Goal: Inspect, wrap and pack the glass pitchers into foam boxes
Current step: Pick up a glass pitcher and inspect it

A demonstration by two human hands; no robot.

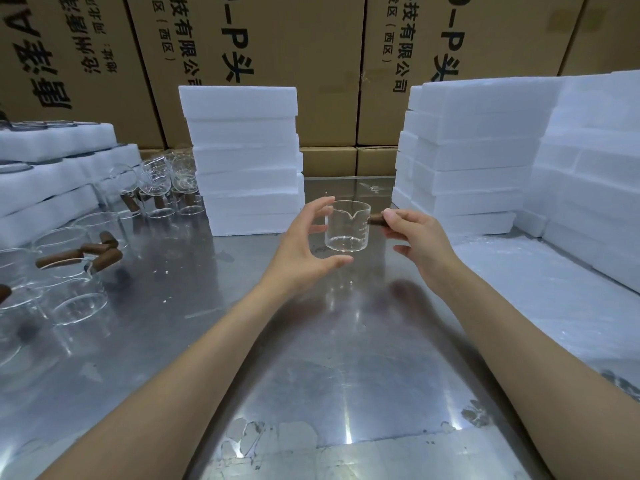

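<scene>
A small clear glass pitcher (347,226) is held upright in the air at the centre of the frame, above the metal table (311,358), its pour spout turned toward the camera. Its brown wooden handle (377,220) juts to the right and is pinched between the thumb and curled fingers of the right hand (412,233), whose forearm reaches in from the lower right corner. The left hand (308,244) is spread wide beside the pitcher's left wall, fingers relaxed and slightly bent near the rim, thumb extended under the base; whether any fingertip touches the glass cannot be told. Its forearm stretches in from the lower left. More glass pitchers (69,271) with wooden handles are crowded at the left of the table, some lying on their sides. A stack of white foam boxes (242,161) stands behind the left hand, and further foam stacks (485,150) fill the right. Printed cardboard cartons (294,46) line the top of the frame.
</scene>
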